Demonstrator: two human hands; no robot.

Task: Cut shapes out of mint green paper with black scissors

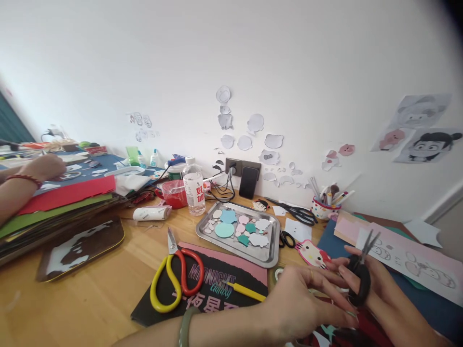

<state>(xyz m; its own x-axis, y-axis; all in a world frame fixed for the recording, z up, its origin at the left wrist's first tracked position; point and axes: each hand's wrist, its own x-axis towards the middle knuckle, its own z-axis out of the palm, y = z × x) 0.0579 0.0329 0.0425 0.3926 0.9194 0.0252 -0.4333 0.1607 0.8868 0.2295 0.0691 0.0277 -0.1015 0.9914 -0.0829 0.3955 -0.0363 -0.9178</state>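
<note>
My right hand (385,294), at the lower right, is closed round a small pair of black-handled scissors (360,277) with the blades pointing up and slightly apart. Close beside it, my left hand (302,291) reaches across from the left with its fingertips pinched together; whatever is between them is too small or hidden to name. Under both hands lie a teal paper scrap (328,331) and a dark red surface. A Hello Kitty paper cutout (311,253) rests just beyond my fingers. A yellow-handled craft knife (248,291) lies left of my left hand on a black book (217,277).
Scissors with yellow and red handles (177,274) lie on the book. Behind stands a metal tray (265,260) of paper cutouts, with a water bottle (194,188) beyond. Drawn sheets (430,270) lie right. Another person's hand (47,168) is at far left beside stacked coloured paper (72,193).
</note>
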